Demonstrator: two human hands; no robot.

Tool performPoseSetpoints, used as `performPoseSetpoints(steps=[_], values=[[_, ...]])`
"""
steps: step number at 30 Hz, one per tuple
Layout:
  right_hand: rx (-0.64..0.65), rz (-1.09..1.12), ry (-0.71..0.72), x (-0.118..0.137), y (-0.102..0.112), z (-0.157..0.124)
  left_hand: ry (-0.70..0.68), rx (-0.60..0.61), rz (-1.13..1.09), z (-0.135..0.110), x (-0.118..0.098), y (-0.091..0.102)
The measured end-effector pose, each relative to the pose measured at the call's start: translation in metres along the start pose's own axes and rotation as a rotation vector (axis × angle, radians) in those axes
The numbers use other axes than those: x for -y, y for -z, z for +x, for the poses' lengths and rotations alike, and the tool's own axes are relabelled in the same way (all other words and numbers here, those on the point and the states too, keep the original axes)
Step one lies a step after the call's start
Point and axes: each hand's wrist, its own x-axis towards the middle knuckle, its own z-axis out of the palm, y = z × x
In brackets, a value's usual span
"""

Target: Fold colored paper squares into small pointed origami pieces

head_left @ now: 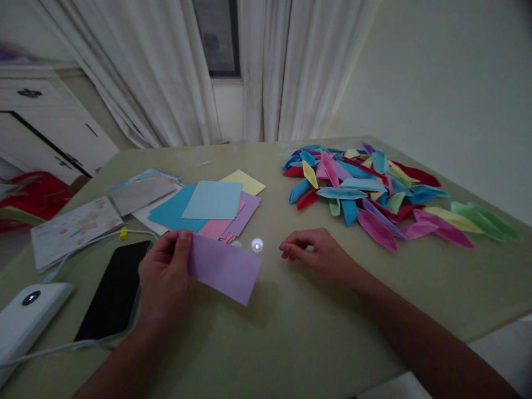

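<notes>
My left hand [165, 271] pinches the left end of a rectangular sheet of purple paper [225, 268] between thumb and fingers. The paper is tilted above the table, its right end sloping down. To the right, my right hand [311, 249] hovers apart from the paper, its fingers curled together with nothing visible in them. Beyond the purple sheet lies a loose stack of coloured paper [213, 200] in light blue, teal, pink, purple and yellow. A heap of folded paper pieces [353, 185] in many colours spreads over the far right of the table.
On the left lie a black phone [112, 291], a white power bank [33, 310] with a white cable, and printed booklets [77, 224]. A bright reflection shows on the table [299, 338]. Curtains [166, 72] hang behind the table, and a wall [449, 94] borders its right side.
</notes>
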Motion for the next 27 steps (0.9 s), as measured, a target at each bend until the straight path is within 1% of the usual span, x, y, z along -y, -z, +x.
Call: performPoseSetpoints(steps=[2, 3, 4, 6, 8, 10, 11, 12, 15, 17, 18, 20, 21, 22, 24, 26, 27], values=[[-0.075, 0.083, -0.021, -0.004, 0.002, 0.005, -0.011, 0.102, -0.007, -0.001, -0.002, -0.001], [-0.074, 0.141, -0.021, -0.004, -0.001, 0.005, -0.021, 0.168, -0.023, -0.006, -0.003, -0.003], [-0.046, 0.199, -0.008, -0.002, -0.006, 0.004, -0.02, 0.23, -0.021, -0.013, -0.004, -0.006], [0.066, 0.275, 0.031, 0.004, -0.019, -0.002, -0.007, 0.324, -0.035, -0.028, -0.004, -0.012], [0.165, 0.228, 0.053, 0.012, -0.03, -0.008, 0.031, 0.399, -0.058, -0.038, -0.002, -0.016], [0.251, 0.157, 0.056, 0.015, -0.034, -0.011, 0.064, 0.396, -0.096, -0.039, 0.001, -0.016], [0.269, 0.127, 0.058, 0.015, -0.032, -0.011, 0.074, 0.354, -0.12, -0.036, 0.002, -0.015], [0.269, 0.106, 0.061, 0.014, -0.029, -0.01, 0.077, 0.285, -0.153, -0.031, 0.003, -0.014], [0.197, 0.089, 0.051, 0.007, -0.013, -0.004, 0.105, 0.131, -0.239, -0.014, 0.003, -0.01], [0.122, 0.083, 0.01, 0.002, -0.004, 0.0, 0.132, 0.057, -0.326, -0.006, 0.004, -0.01], [0.073, 0.088, -0.012, 0.0, -0.002, 0.002, 0.143, 0.039, -0.352, -0.005, 0.005, -0.011], [-0.003, 0.141, -0.027, -0.001, -0.002, 0.003, 0.147, 0.05, -0.343, -0.007, 0.008, -0.013], [-0.007, 0.186, -0.02, -0.001, -0.004, 0.003, 0.142, 0.081, -0.316, -0.01, 0.01, -0.014], [0.021, 0.235, -0.009, -0.001, -0.007, 0.003, 0.137, 0.117, -0.29, -0.013, 0.011, -0.016], [0.128, 0.308, -0.008, -0.001, -0.014, 0.001, 0.154, 0.179, -0.291, -0.019, 0.014, -0.018], [0.215, 0.331, -0.038, -0.002, -0.02, 0.001, 0.213, 0.235, -0.355, -0.022, 0.013, -0.019], [0.221, 0.336, -0.053, -0.004, -0.021, 0.001, 0.257, 0.271, -0.396, -0.022, 0.011, -0.02]])
